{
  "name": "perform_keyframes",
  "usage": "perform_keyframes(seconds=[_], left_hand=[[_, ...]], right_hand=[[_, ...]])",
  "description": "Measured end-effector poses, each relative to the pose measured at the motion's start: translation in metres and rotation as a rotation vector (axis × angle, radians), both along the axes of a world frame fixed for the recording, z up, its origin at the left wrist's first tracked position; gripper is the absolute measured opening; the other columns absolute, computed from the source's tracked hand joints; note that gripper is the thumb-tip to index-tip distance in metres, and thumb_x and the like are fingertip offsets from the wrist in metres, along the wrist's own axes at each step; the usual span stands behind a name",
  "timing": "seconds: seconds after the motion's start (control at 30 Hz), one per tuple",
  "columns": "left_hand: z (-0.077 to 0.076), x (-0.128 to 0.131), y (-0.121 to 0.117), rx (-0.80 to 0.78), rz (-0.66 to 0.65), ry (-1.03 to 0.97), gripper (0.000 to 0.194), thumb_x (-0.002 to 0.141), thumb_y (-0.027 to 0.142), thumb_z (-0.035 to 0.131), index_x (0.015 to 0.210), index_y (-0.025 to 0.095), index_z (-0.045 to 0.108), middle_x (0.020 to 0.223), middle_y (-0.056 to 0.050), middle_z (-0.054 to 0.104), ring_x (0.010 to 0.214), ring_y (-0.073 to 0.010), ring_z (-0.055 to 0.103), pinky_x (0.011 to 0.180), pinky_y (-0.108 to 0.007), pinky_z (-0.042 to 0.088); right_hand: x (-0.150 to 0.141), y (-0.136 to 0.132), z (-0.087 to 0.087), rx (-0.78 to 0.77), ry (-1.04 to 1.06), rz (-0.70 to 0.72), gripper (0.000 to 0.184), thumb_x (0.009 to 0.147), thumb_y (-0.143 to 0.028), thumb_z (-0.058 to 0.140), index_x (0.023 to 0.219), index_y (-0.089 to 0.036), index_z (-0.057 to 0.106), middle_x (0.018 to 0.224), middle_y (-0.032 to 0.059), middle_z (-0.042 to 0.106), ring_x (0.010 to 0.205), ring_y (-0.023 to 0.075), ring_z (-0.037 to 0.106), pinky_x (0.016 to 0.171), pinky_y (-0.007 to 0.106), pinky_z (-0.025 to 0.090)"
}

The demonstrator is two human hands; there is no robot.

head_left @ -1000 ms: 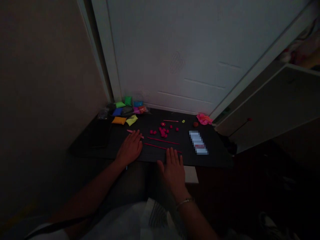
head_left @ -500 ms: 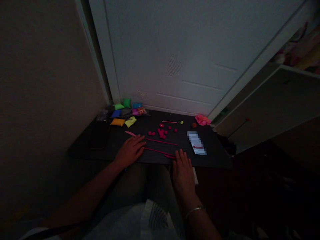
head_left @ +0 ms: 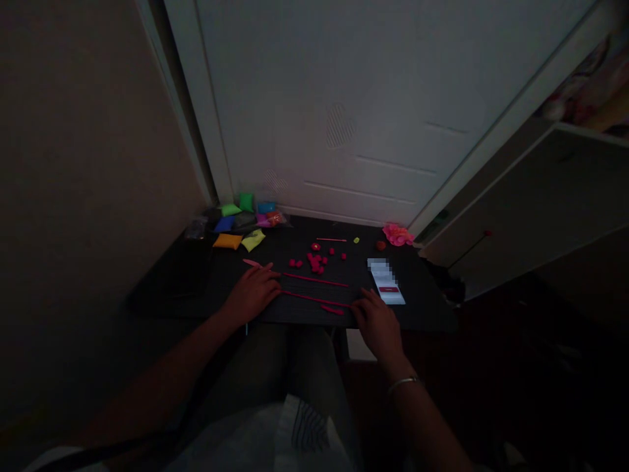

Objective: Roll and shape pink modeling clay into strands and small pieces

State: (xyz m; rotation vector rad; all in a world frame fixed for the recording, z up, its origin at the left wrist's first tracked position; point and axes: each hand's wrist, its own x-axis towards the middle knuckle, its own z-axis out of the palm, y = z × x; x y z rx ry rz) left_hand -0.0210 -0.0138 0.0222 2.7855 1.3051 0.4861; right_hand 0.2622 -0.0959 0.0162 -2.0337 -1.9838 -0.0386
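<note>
A long thin strand of red modelling clay (head_left: 314, 299) lies across the front of the dark table, running between my two hands. My left hand (head_left: 251, 295) rests at its left end, fingers bent together with the thumb against the end. At the right end my right hand (head_left: 382, 322) pinches the strand between thumb and fingertips. A second red strand (head_left: 314, 280) lies parallel just behind it. In front is a short red clay piece (head_left: 333, 309). Beyond my left fingertips lies a pink tool (head_left: 251, 263), partly hidden. Several red clay lumps (head_left: 315, 263) are clustered farther back.
Coloured clay packets (head_left: 227, 241) are piled at the back left, near a dark flat object (head_left: 189, 272). A lit phone (head_left: 386, 282) lies right. Behind are a thin pink stick (head_left: 331, 240), a yellow-green bit (head_left: 356, 240), a brownish-red ball (head_left: 380, 246) and a pink flower (head_left: 398, 235).
My right hand has moved right, off the short red piece, and its fingers have closed at the strand's right end. My left hand has shifted slightly, fingers more bent.
</note>
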Motion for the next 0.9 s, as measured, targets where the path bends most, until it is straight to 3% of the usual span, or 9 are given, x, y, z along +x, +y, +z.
perform_keyframes(seconds=[0.33, 0.5, 0.6, 0.73, 0.9], left_hand=[[-0.004, 0.009, 0.017, 0.024, 0.035, 0.011, 0.027, 0.086, 0.029, 0.039, 0.088, 0.021, 0.065, 0.113, -0.005, 0.061, 0.120, -0.0247, 0.042, 0.099, -0.044, 0.031], [-0.009, 0.009, 0.004, 0.072, 0.086, 0.001, 0.031, 0.086, 0.029, 0.038, 0.106, 0.019, 0.060, 0.120, -0.007, 0.057, 0.120, -0.0254, 0.042, 0.098, -0.044, 0.033], [-0.010, 0.012, -0.011, 0.110, 0.083, -0.031, 0.034, 0.087, 0.027, 0.036, 0.113, 0.018, 0.057, 0.123, -0.007, 0.055, 0.121, -0.0247, 0.041, 0.098, -0.043, 0.033], [-0.008, 0.011, -0.015, 0.134, 0.106, -0.050, 0.036, 0.087, 0.027, 0.036, 0.113, 0.016, 0.057, 0.123, -0.008, 0.054, 0.120, -0.0252, 0.043, 0.097, -0.043, 0.035], [-0.011, -0.005, 0.002, 0.176, 0.193, -0.078, 0.037, 0.086, 0.028, 0.035, 0.111, 0.012, 0.058, 0.121, -0.012, 0.055, 0.118, -0.0271, 0.044, 0.095, -0.044, 0.036]], right_hand=[[0.006, 0.022, 0.002, 0.043, -0.043, -0.006, 0.022, 0.085, -0.024, 0.045, 0.088, -0.017, 0.065, 0.123, 0.0095, 0.053, 0.120, 0.0248, 0.042, 0.093, 0.038, 0.038], [-0.011, 0.004, -0.008, 0.146, -0.045, -0.004, 0.034, 0.088, -0.018, 0.037, 0.117, -0.011, 0.052, 0.128, 0.0121, 0.049, 0.123, 0.0233, 0.039, 0.097, 0.038, 0.035], [-0.038, -0.013, -0.017, 0.168, -0.033, 0.116, 0.039, 0.089, -0.018, 0.033, 0.125, -0.010, 0.045, 0.131, 0.0118, 0.045, 0.125, 0.0223, 0.036, 0.099, 0.039, 0.034], [-0.066, -0.020, -0.024, 0.102, -0.019, 0.173, 0.041, 0.088, -0.020, 0.035, 0.126, -0.009, 0.044, 0.131, 0.0126, 0.046, 0.124, 0.0239, 0.038, 0.100, 0.041, 0.033], [-0.065, -0.022, -0.024, 0.076, 0.030, 0.198, 0.038, 0.084, -0.005, 0.035, 0.116, -0.013, 0.054, 0.118, 0.0082, 0.058, 0.112, 0.0181, 0.050, 0.100, 0.035, 0.034]])
